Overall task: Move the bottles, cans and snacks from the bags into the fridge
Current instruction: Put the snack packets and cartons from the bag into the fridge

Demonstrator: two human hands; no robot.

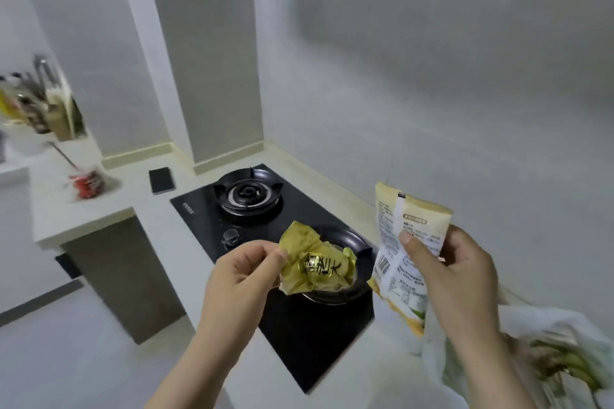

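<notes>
Head view: we see two snack packs held over the stove, one per hand. Left hand (244, 271) pinches gold crinkled pack (315, 264); right hand (455, 271) grips pale yellow pouch (407, 242) upright, thumb on its back. One white plastic bag (548, 342) lower right. Black two-burner hob (265, 242) in white counter (109, 202), one phone (161, 180), grey tiled walls.

In my left hand (244, 271) I hold a crinkled gold snack packet (315, 264) with black printed characters. In my right hand (455, 279) I hold a pale yellow pouch (403, 239) whose white back panel carries small dark text and a black barcode. Below them lies a glossy black gas hob (265, 229) set in a white countertop (139, 206). A black phone (161, 180) lies on the white. The walls (432, 60) are plain grey-white.
</notes>
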